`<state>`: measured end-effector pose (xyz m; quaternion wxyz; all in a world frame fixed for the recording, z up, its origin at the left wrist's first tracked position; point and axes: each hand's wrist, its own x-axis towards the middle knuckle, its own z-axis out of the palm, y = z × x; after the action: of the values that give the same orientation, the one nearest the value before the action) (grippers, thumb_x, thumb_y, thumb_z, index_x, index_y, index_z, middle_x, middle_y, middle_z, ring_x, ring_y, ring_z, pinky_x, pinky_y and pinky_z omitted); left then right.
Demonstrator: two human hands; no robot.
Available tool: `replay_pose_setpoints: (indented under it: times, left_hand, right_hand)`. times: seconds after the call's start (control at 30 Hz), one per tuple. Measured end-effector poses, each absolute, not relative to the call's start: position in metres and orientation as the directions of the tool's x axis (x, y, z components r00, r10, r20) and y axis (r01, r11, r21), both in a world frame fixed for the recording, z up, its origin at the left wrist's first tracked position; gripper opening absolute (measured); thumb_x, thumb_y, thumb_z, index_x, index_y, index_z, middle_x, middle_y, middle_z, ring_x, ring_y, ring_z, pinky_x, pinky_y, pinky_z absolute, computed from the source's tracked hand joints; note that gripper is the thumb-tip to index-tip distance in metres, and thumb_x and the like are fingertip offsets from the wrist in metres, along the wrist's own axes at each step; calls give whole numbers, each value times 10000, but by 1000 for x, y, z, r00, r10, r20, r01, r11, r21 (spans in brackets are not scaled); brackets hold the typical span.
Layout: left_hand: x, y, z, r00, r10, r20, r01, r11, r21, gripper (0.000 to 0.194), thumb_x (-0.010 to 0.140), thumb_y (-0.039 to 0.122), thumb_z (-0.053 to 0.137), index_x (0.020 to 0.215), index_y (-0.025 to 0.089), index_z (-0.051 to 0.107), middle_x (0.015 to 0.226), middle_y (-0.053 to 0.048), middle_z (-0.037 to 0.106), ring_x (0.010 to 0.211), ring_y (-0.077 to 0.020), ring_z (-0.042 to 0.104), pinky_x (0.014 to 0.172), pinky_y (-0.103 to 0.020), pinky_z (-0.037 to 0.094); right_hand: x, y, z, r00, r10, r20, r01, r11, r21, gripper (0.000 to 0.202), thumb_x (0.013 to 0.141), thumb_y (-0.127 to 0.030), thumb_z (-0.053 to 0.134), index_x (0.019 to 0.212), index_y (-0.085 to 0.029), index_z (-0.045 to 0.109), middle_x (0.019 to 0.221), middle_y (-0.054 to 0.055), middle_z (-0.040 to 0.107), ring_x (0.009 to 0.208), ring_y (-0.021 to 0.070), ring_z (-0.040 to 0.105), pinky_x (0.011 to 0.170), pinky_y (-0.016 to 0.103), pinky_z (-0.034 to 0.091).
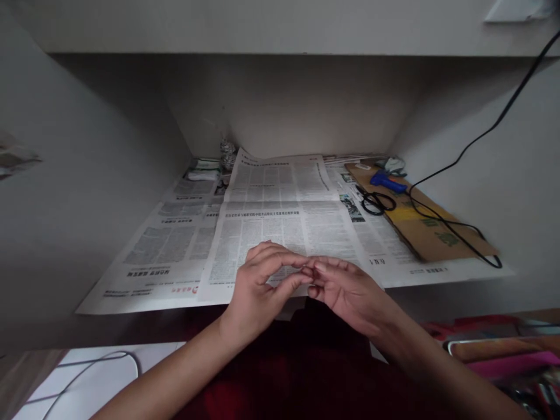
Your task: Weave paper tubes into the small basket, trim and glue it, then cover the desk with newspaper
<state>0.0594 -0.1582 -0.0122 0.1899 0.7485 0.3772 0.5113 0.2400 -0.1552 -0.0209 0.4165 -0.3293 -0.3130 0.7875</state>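
Observation:
My left hand (268,277) and my right hand (343,289) meet at the fingertips above the near edge of an open newspaper sheet (262,227). The left thumb and index finger curve round toward the right hand's pinched fingers. Whatever lies between the fingertips, if anything, is hidden or too small to name. Neither palm rests on the paper.
More newspaper (166,245) covers the surface. On the right lie a cardboard sheet (420,230), black-handled scissors (377,201) and a blue glue gun (387,182) with a black cord (472,143). A crumpled foil-like piece (227,154) stands at the back left.

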Motion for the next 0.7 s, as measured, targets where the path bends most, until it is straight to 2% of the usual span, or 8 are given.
replay_pose_setpoints:
  times: [0.17,0.3,0.37,0.53,0.7]
  left_hand:
    - [57,-162,-21,147,771,620,372,-624,687,163,794,195,749,940,251,704,852,26,746,848,-148,651,845,-349,479]
    - [51,-166,-26,145,757,637,421,-630,653,125,818,171,721,898,267,711,814,39,737,838,-149,636,838,-358,460]
    - [48,-168,-28,182,729,659,487,-650,584,118,830,164,705,890,266,707,807,34,730,853,-160,631,841,-372,437]
    - [43,-174,-36,328,604,726,642,-707,298,111,847,128,651,884,231,671,833,20,726,889,-174,630,849,-396,368]
    - [44,-179,-42,393,565,726,689,-703,173,110,848,95,619,871,202,626,844,27,723,883,-164,630,854,-395,334]
  right_hand:
    - [236,-163,-22,-499,826,-261,-445,-503,-741,129,875,-234,660,942,-162,745,940,61,671,910,145,597,717,259,438]
    - [233,-168,-26,-543,789,-287,-448,-561,-696,148,892,-242,633,947,-151,736,979,76,660,954,172,597,709,262,444]
    - [232,-171,-30,-561,765,-317,-456,-605,-653,152,896,-239,625,958,-150,732,992,71,653,938,160,599,712,256,450]
    - [232,-179,-44,-614,704,-357,-463,-687,-560,154,897,-248,626,954,-145,727,965,55,640,837,123,611,675,234,455]
    - [232,-183,-57,-638,670,-379,-413,-713,-566,172,867,-266,670,957,-132,732,969,59,631,774,92,598,655,221,458]
